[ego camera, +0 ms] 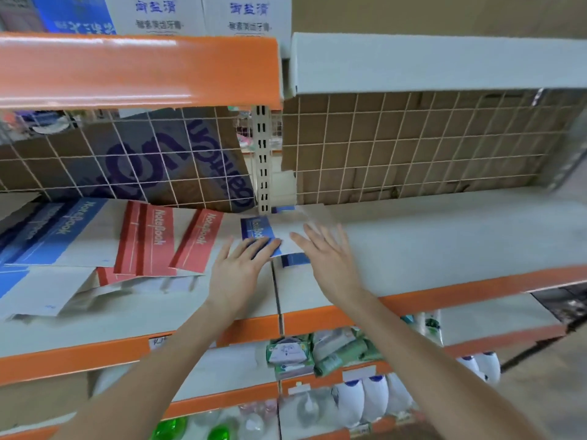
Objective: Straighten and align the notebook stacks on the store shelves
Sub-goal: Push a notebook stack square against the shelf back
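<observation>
A small blue-and-white notebook stack (259, 228) lies on the grey shelf (444, 242) by the upright post. My left hand (236, 271) rests flat with straight fingers on the stack's near left corner. My right hand (327, 255) lies open on its right side, fingers spread. To the left lie two red notebooks (149, 239) (197, 242), skewed, and a larger blue stack (54, 230). White notebooks (44, 293) sprawl at the front left.
A wire grid back panel (413, 147) with cardboard behind it closes off the shelf. An orange-edged shelf (136, 71) hangs overhead. Lower shelves hold green packets (317, 350) and white bottles (365, 401). The shelf's right half is bare grey board.
</observation>
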The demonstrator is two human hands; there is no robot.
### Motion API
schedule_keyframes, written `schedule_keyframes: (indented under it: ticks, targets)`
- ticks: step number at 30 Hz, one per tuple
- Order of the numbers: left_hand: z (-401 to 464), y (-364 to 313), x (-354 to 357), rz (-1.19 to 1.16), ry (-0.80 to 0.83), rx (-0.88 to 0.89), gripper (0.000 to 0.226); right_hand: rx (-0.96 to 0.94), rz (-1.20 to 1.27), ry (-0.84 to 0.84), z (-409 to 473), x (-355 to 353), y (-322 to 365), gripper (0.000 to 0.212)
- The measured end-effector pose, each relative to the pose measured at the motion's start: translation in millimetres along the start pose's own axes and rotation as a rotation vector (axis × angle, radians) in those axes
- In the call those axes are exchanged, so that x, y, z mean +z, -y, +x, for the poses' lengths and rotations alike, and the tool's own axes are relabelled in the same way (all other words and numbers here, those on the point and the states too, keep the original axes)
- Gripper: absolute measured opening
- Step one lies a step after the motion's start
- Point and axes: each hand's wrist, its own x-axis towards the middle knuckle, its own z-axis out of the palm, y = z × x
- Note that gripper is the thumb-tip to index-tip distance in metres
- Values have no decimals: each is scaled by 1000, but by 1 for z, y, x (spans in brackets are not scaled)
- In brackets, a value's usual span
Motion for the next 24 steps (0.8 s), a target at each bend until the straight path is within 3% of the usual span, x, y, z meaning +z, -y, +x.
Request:
schedule_keyframes:
  ticks: [8, 12, 14, 18, 24]
  targets:
    - [16, -43, 38, 5, 146, 97, 72, 54, -86, 238, -28, 18, -56, 68]
    - [19, -35, 60, 61, 463, 62, 64, 45, -65, 333, -22, 31, -67, 58]
    - [18, -33, 69, 77, 531, 29, 54, 40, -55, 374, -15, 37, -70, 52]
    - [17, -29, 77, 70, 572, -61, 57, 42, 96, 422, -7, 48, -82, 53]
    - [13, -24, 78, -75, 481, -275, 67, 103, 289, 409, -6, 56, -99, 56]
